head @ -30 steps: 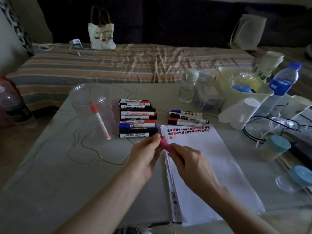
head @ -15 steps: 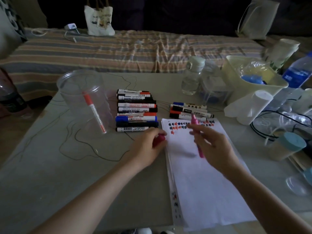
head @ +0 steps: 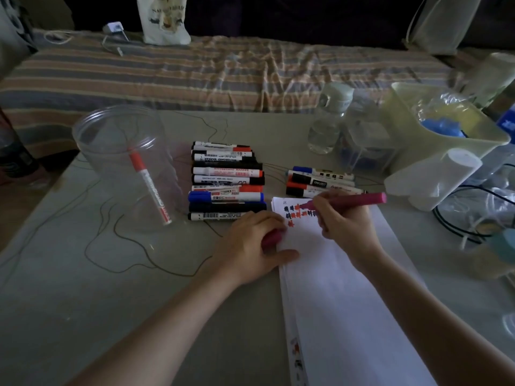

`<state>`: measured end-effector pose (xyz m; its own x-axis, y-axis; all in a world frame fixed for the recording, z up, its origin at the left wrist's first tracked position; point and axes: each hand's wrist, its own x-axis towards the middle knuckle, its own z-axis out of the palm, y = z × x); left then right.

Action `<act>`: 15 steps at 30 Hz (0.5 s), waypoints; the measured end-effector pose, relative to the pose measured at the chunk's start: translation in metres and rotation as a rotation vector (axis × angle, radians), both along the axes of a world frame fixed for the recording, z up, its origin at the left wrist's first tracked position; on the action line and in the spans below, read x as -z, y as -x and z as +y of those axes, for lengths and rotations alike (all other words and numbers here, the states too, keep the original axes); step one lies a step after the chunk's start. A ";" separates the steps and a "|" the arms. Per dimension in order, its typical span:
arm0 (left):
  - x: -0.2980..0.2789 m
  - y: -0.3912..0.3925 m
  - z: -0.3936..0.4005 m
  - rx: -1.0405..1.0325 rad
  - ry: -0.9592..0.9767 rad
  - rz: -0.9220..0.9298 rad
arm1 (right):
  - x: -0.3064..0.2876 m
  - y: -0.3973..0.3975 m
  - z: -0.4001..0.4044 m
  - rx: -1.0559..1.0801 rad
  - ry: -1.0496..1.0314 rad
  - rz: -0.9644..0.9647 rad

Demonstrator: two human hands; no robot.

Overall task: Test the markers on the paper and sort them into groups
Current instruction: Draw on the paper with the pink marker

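Two hands show: the left hand (head: pixel 250 243) at centre and the right hand (head: pixel 345 221) just right of it. One pink marker (head: pixel 354 200) is uncapped, and one pink cap (head: pixel 271 236) sits apart from it. In the stack of markers (head: pixel 227 181) at centre, about ten can be counted, though overlap makes this uncertain. A smaller group of markers (head: pixel 320 182) to its right holds four. One red marker (head: pixel 150 185) stands inside one clear cup (head: pixel 117 151) at left. One pad of paper (head: pixel 342 302) lies at lower right. One clear bottle (head: pixel 328 118) stands at upper right, and one tote bag (head: pixel 165 19) at the top.
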<state>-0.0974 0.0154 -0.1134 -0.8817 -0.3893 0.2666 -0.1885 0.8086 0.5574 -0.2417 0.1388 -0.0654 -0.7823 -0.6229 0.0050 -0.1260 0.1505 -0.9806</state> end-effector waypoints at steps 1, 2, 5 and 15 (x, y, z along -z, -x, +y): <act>0.001 0.000 0.000 -0.002 -0.008 0.009 | 0.004 0.000 -0.004 0.001 -0.025 0.033; 0.002 0.001 0.000 -0.004 -0.011 0.026 | 0.009 0.001 -0.006 0.015 -0.055 0.077; 0.004 0.001 0.000 -0.004 -0.016 0.069 | 0.027 0.000 -0.005 0.092 -0.097 0.208; 0.006 0.002 0.000 -0.020 -0.041 0.076 | 0.040 0.002 -0.005 0.156 -0.162 0.284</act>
<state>-0.0993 0.0152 -0.1194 -0.8515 -0.4186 0.3159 -0.1602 0.7812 0.6034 -0.2433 0.1343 -0.1053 -0.8498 -0.5062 0.1471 -0.3534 0.3399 -0.8715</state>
